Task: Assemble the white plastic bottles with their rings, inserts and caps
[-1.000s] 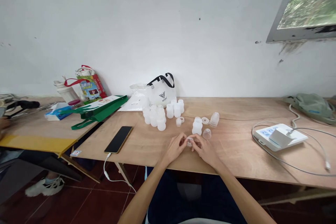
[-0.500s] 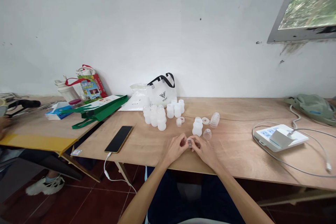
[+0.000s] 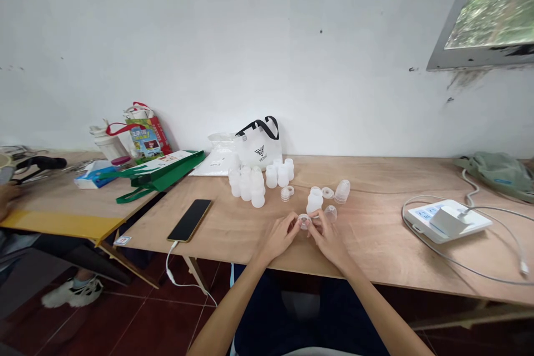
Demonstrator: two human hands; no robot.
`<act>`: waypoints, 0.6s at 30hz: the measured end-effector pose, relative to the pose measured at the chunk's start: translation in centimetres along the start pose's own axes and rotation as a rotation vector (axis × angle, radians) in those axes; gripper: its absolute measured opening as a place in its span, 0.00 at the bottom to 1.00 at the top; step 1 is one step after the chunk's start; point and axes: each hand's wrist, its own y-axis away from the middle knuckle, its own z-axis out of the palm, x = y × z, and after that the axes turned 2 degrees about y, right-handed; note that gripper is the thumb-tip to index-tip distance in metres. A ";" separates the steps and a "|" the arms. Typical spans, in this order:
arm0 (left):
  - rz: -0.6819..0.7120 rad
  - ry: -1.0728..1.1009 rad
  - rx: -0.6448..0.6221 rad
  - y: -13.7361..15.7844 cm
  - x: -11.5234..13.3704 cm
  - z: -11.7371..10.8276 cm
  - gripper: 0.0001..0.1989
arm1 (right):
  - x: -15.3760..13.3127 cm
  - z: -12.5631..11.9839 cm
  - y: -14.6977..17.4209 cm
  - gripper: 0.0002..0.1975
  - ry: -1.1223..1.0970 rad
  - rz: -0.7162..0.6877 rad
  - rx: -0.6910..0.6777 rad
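Note:
Between my two hands, close to the table's near edge, is a small clear plastic bottle ring. My left hand pinches its left side, and my right hand has its thumb and fingers on the right side. Just beyond my right fingers stands a frosted white plastic bottle, upright, its base partly hidden. Beside it are a clear domed cap, a flat ring and a taller clear cap. A short pile of rings lies farther left.
Several frosted bottles stand in groups before a white tote bag. A phone on a charging cable lies at left. To the right are a white power strip with cords and a green cloth item. A green bag bridges the neighbouring table.
The ring between my fingers has tilted so its round opening now shows more. My right fingers have shifted slightly forward, covering part of the bottle's base and domed cap.

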 end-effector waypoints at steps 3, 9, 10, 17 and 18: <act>-0.001 -0.007 0.010 0.0 -0.1 0.0 0.16 | 0.0 0.1 -0.1 0.17 0.131 -0.013 0.053; 0.006 0.024 0.004 -0.3 -0.3 0.0 0.15 | 0.7 0.3 -0.2 0.14 0.228 -0.073 0.052; 0.002 0.027 0.008 -0.4 -0.3 0.0 0.14 | 0.8 0.4 -0.2 0.15 0.222 -0.082 0.052; -0.008 0.024 0.013 -0.5 -0.6 0.3 0.13 | 1.0 0.4 -0.3 0.15 0.195 -0.096 0.036; -0.011 0.026 0.018 -0.5 -0.6 0.3 0.13 | 1.0 0.4 -0.3 0.15 0.196 -0.090 0.035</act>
